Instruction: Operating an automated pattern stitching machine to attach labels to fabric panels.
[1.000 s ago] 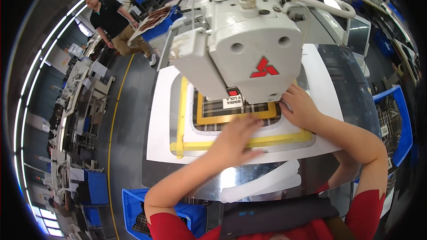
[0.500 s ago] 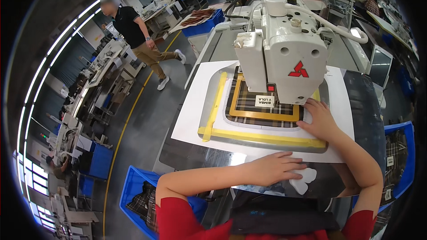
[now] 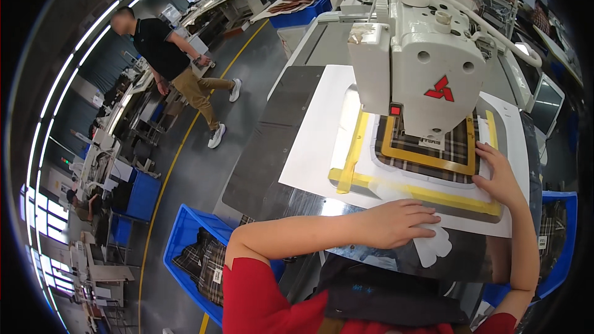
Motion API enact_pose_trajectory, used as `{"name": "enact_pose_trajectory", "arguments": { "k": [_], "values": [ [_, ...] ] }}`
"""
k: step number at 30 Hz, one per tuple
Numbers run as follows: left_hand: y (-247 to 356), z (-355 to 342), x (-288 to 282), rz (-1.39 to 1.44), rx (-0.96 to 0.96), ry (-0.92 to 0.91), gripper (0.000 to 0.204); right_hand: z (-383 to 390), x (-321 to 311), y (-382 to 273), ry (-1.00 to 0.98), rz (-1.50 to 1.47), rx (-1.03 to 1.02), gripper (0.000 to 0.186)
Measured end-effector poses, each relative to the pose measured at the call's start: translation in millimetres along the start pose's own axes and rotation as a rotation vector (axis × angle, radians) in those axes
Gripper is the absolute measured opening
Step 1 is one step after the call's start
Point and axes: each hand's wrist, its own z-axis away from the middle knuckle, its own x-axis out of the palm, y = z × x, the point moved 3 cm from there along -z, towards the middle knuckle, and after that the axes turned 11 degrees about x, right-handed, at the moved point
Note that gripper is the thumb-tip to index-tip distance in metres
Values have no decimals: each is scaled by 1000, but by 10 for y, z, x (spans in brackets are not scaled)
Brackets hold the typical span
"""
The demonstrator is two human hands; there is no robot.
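My left hand (image 3: 402,222) rests, fingers loosely apart, on white cutout pieces (image 3: 428,248) near the table's front edge. My right hand (image 3: 495,179) has spread fingers at the right side of a clear template (image 3: 498,209) with yellow tape, lying on white paper (image 3: 309,154). Inside the template, plaid fabric (image 3: 402,168) bears a yellow rectangular frame (image 3: 433,162) and a white label (image 3: 431,145), partly hidden under the head of a white industrial sewing machine (image 3: 445,55) with a red emblem.
Blue bins of plaid pieces (image 3: 182,229) (image 3: 569,229) flank the metal table (image 3: 260,148). A person (image 3: 158,55) in a black shirt walks in the left aisle; another (image 3: 83,207) is at work lower left. A blue bin (image 3: 300,18) stands behind; a screen (image 3: 547,105) stands right.
My left hand has moved down from the template to the white pieces. The template has shifted rightward under the machine head. The person in the aisle has walked. The view has swung slightly.
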Motion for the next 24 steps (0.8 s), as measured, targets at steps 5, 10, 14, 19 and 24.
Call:
{"name": "enact_pose_trajectory", "arguments": {
  "k": [5, 10, 14, 19, 24],
  "values": [
    [3, -38, 11, 22, 19, 93, 42, 75, -158, 416, -41, -77, 41, 62],
    [35, -33, -13, 28, 68, 141, 42, 99, -87, 593, 2, -95, 37, 55],
    [33, -67, 5, 8, 98, 185, 40, 70, 93, 951, 173, -168, 23, 29],
    [-24, -51, -111, -30, 81, 210, 38, 162, 74, 633, 500, 66, -75, 7],
    [27, -70, -560, -82, -75, 290, 36, 139, -620, 1545, 873, -481, 321, 22]
  ]
}}
